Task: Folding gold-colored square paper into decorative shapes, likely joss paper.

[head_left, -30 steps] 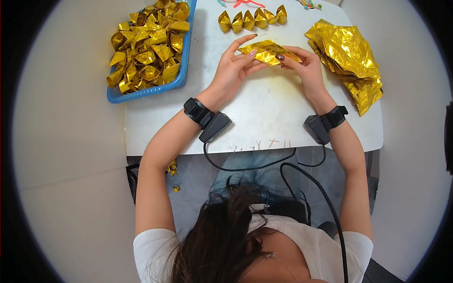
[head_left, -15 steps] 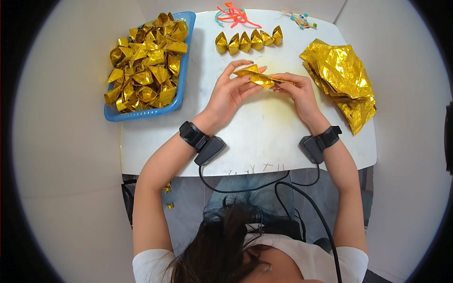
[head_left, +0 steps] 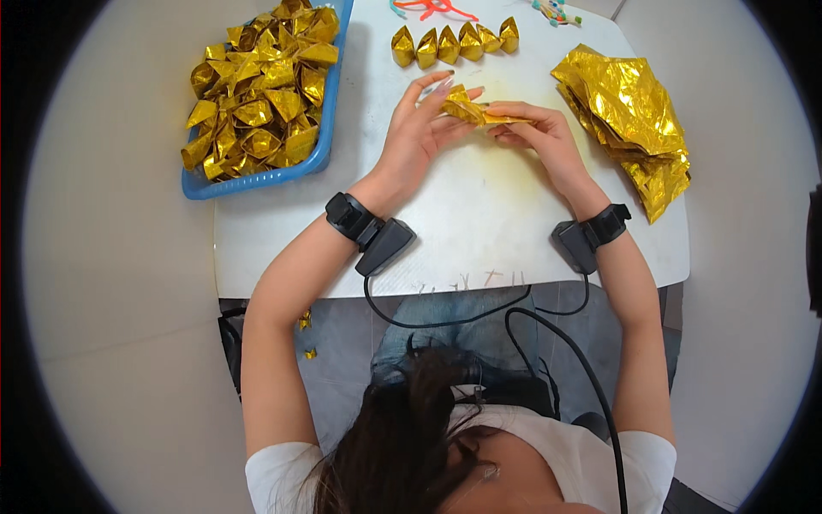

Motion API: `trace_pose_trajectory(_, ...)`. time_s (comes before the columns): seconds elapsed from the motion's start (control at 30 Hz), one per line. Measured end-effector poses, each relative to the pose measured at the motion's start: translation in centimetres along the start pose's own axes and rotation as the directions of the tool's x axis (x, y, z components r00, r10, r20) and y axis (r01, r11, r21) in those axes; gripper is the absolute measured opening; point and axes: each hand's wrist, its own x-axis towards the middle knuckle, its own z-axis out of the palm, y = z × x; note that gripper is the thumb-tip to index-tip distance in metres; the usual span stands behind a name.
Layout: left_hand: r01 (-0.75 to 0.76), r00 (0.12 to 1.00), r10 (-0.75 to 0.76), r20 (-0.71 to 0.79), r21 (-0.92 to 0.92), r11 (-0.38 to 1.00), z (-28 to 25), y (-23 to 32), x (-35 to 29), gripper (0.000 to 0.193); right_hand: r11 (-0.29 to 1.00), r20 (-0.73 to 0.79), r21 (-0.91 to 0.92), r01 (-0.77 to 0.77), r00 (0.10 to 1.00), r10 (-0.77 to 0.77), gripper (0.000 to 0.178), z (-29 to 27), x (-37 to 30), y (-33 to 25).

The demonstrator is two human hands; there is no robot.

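Above the middle of the white table, a partly folded piece of gold foil paper (head_left: 467, 109) is held between my two hands. My left hand (head_left: 411, 133) has its thumb raised against the paper's left end, the fingers curling behind it. With thumb and fingers, my right hand (head_left: 555, 141) pinches the narrow, flattened right end. Some fingertips are hidden behind the foil. Just beyond stands a row of several folded gold paper ingots (head_left: 460, 43).
At the far left a blue plastic basket (head_left: 321, 154) is heaped with folded gold pieces (head_left: 261, 103). A stack of gold foil sheets (head_left: 625, 111) lies on the right of the table (head_left: 479, 231). Orange pipe cleaners (head_left: 441, 8) and small beaded sticks (head_left: 556, 12) are at the back. Black cables hang from both wrist devices.
My left thumb has shifted up along the foil, and the paper has turned slightly between my hands. The whole scene sits higher in the picture now. Both hands keep their hold.
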Motion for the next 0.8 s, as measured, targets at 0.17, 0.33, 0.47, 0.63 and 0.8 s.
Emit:
trace_pose_trajectory(0.17, -0.089, 0.996, 0.09, 0.004, 0.197, 0.976, -0.1, -0.4, 0.1, 0.047, 0.999, 0.06, 0.017, 0.041, 0.997, -0.042, 0.04, 0.2, -0.3, -0.8)
trace_pose_trajectory(0.33, -0.11, 0.993, 0.098, 0.065, 0.215, 0.97, 0.2, -0.4, -0.1, 0.048, 0.994, -0.026, 0.099, -0.054, 0.998, 0.057, 0.038, 0.2, -0.1, -0.3)
trace_pose_trajectory(0.47, -0.101, 0.993, 0.08, 0.093, 0.259, 0.961, 0.3, -0.3, -0.2, 0.042, 0.994, -0.053, 0.074, -0.075, 0.995, 0.079, 0.035, 0.1, -0.2, 0.3)
trace_pose_trajectory(0.63, -0.005, 1.0, 0.003, 0.016, 0.11, 0.994, 0.0, -0.3, 0.0, 0.038, 0.995, -0.105, 0.09, -0.053, 0.993, 0.062, 0.025, 0.7, -0.2, 0.1)
trace_pose_trajectory(0.8, -0.061, 0.998, 0.06, 0.013, 0.125, 0.99, 0.1, -0.1, 0.3, 0.039, 0.986, -0.136, -0.004, 0.165, 0.977, -0.164, 0.016, -0.6, 0.5, 0.8)
